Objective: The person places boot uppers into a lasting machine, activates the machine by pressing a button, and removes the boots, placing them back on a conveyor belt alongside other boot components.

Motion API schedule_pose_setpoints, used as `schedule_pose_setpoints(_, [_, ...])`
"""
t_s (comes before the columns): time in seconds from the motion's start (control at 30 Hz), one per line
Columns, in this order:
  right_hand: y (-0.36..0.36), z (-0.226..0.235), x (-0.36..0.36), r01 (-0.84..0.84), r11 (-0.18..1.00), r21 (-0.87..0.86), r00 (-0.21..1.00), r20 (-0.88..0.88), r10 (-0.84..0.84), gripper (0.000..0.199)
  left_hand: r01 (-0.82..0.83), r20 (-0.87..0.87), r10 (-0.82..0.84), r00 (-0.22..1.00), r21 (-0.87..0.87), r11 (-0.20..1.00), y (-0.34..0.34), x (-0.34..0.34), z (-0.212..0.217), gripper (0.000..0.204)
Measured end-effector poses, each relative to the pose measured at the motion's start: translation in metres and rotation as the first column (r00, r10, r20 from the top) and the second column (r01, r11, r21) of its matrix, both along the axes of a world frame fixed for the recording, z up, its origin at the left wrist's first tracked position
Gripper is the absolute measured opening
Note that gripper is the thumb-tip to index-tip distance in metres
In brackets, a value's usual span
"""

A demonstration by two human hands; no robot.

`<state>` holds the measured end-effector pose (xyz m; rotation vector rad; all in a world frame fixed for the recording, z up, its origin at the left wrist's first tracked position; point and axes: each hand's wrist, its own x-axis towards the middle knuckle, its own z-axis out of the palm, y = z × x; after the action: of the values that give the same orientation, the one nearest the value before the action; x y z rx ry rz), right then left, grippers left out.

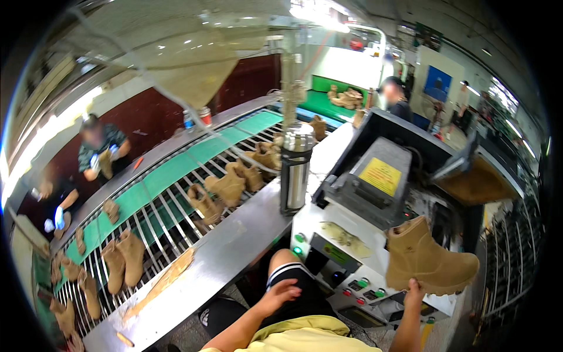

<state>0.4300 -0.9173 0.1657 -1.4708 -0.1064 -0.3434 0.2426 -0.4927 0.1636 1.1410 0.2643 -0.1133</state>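
In my right hand (414,291) is a tan ankle boot (431,256), gripped from below at the sole with its toe toward the right. It is held upright in front of a white and black machine (375,196), which has a control panel (346,273) with green and red buttons. My left hand (281,297) hovers over my lap with nothing in it, its fingers loosely apart. Beside the machine stands a steel thermos flask (297,167) with a dark band. On the roller conveyor to the left, several tan boots (227,185) stand in groups.
A metal ledge (229,249) with a torn brown strip (158,284) borders the roller conveyor (167,220). Beyond it runs a green belt (170,173). Two people work across the line, one holding a boot (105,164). Another person (399,102) is behind the machine; its lid (478,176) stands raised.
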Motion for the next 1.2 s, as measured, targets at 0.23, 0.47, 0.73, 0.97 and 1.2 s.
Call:
schedule_pose_setpoints(0.23, [0.228, 0.069, -0.053, -0.887, 0.424, 0.184, 0.407, -0.125, 0.905, 0.074, -0.073, 0.41, 0.141, 0.901, -0.177, 0.982, 0.017, -0.019, 0.053, 0.082])
schedule_pose_setpoints(0.47, [0.364, 0.143, -0.061, -0.994, -0.006, -0.113, 0.032, -0.34, 0.94, 0.04, -0.573, 0.072, 0.841, 0.536, -0.7, 0.425, 0.092, -0.101, 0.049, 0.069])
schedule_pose_setpoints(0.73, [0.37, 0.119, -0.022, -0.904, 0.414, -0.109, 0.427, -0.156, 0.891, 0.032, -0.96, -0.013, 0.984, 0.178, -0.223, 0.171, 0.31, -0.09, -0.018, 0.048])
schedule_pose_setpoints(0.97, [0.391, 0.163, 0.02, -0.529, 0.761, -0.376, 0.452, 0.634, 0.627, 0.038, -0.935, 0.402, 0.915, 0.035, 0.337, -0.112, 0.392, 0.005, -0.069, 0.08])
schedule_pose_setpoints(1.2, [0.37, 0.225, 0.01, -0.632, 0.775, 0.017, 0.269, 0.942, 0.199, 0.057, -0.816, 0.345, 0.916, 0.205, 0.578, -0.035, 0.379, 0.033, -0.076, 0.087])
